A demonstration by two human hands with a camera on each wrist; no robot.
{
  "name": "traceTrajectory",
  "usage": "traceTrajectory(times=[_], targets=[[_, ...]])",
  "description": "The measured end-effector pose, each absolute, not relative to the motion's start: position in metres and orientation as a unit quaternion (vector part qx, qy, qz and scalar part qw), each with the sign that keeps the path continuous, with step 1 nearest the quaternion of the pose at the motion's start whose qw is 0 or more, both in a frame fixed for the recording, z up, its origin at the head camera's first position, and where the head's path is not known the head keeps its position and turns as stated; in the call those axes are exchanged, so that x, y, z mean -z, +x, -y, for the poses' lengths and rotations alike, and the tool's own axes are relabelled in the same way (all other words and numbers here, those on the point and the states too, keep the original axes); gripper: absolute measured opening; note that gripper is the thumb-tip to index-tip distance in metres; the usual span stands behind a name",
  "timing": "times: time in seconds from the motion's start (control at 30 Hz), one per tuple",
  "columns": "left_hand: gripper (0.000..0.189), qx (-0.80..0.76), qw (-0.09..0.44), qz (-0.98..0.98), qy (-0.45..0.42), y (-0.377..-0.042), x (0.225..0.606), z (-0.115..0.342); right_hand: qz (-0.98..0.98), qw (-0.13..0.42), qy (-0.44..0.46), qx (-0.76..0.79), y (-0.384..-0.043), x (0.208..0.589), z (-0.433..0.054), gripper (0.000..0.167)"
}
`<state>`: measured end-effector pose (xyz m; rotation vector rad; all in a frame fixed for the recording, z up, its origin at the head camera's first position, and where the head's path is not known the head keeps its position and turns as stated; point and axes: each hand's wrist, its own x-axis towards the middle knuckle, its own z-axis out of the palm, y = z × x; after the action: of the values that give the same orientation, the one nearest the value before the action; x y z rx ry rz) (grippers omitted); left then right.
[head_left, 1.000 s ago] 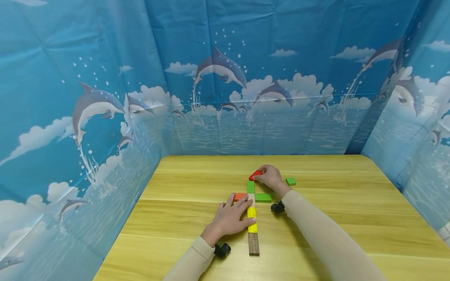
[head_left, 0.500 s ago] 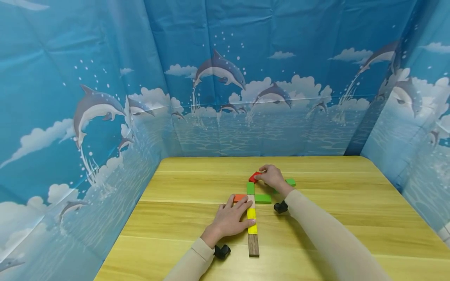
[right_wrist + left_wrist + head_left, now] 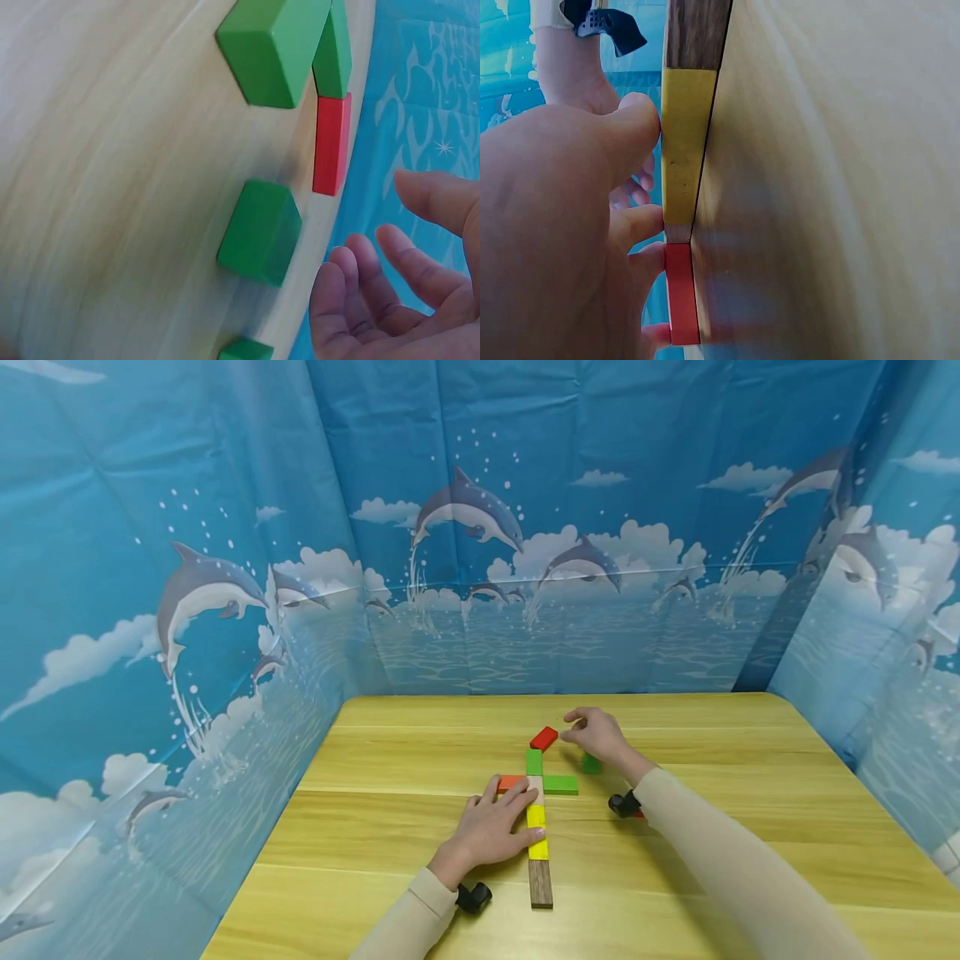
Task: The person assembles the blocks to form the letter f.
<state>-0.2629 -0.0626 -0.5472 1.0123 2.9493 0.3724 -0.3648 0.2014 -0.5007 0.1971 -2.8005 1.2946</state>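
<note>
Flat blocks form a cross on the table. A dark brown block [image 3: 540,885] is nearest, then yellow blocks [image 3: 537,817] and a pale block. An orange-red block [image 3: 512,784] and a long green block [image 3: 560,785] make the arms, with a short green block [image 3: 534,762] on top. Beyond it a red block [image 3: 543,738] lies slanted, also in the right wrist view. My left hand [image 3: 487,828] rests its spread fingertips along the orange-red, pale and yellow blocks. To the right of the red block, my right hand [image 3: 596,733] hovers with loosely bent fingers, holding nothing.
A loose green block [image 3: 591,763] sits below my right hand, with another green block [image 3: 246,351] at the lower edge of the right wrist view. Part of something red [image 3: 639,815] shows beside the right wrist camera. A dolphin-print curtain [image 3: 487,635] stands behind the table.
My right hand has let go of the red block and moved off to the right. The red block stays slanted above the short green one. My left hand has kept its place.
</note>
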Motion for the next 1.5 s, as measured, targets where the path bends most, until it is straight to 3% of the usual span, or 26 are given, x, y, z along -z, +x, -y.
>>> traceTrajectory(times=[0.83, 1.5], targets=[[0.073, -0.117, 0.002, -0.94, 0.322, -0.263, 0.548, 0.064, 0.925, 0.047, 0.156, -0.344, -0.33, 0.516, -0.237, 0.036], [0.077, -0.127, 0.004, -0.938, 0.321, -0.264, 0.549, 0.065, 0.944, 0.044, 0.188, -0.266, -0.324, 0.524, -0.243, 0.037]])
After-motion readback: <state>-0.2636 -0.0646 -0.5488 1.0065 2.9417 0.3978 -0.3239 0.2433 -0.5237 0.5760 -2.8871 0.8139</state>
